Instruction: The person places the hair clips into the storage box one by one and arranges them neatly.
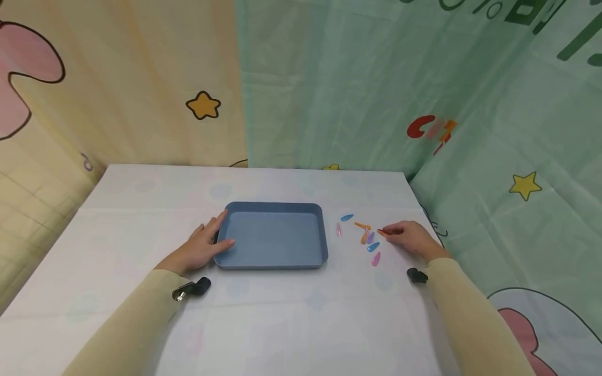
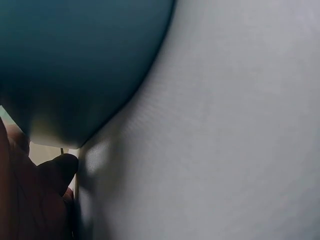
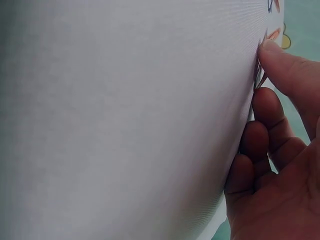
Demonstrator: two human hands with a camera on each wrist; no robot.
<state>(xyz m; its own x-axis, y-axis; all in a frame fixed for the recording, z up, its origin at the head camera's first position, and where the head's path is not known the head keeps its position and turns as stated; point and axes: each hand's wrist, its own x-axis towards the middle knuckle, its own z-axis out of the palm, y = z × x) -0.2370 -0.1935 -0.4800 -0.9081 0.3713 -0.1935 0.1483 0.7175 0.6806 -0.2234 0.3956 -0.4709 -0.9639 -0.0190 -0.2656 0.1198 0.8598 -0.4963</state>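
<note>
A blue-grey rectangular tray [image 1: 273, 235] lies on the table. My left hand [image 1: 199, 248] rests against its left side with fingers spread, the thumb reaching over the rim. The left wrist view shows the tray's dark outer wall [image 2: 85, 65] with part of the left hand [image 2: 40, 195] beside it. To the right of the tray, my right hand [image 1: 411, 237] pinches an orange hair clip [image 1: 382, 233] between thumb and finger at the table. Small snap hair clips lie scattered by those fingertips: blue ones [image 1: 373, 247], a pink one [image 1: 376, 259], a purple one [image 1: 370, 238] and orange ones [image 1: 362, 225].
A white cloth with faint spots covers the table [image 1: 291, 324]. Patterned curtains [image 1: 320, 94] hang behind it and along both sides. Another blue clip [image 1: 347, 217] and a pale pink clip [image 1: 338, 230] lie between the tray and the cluster.
</note>
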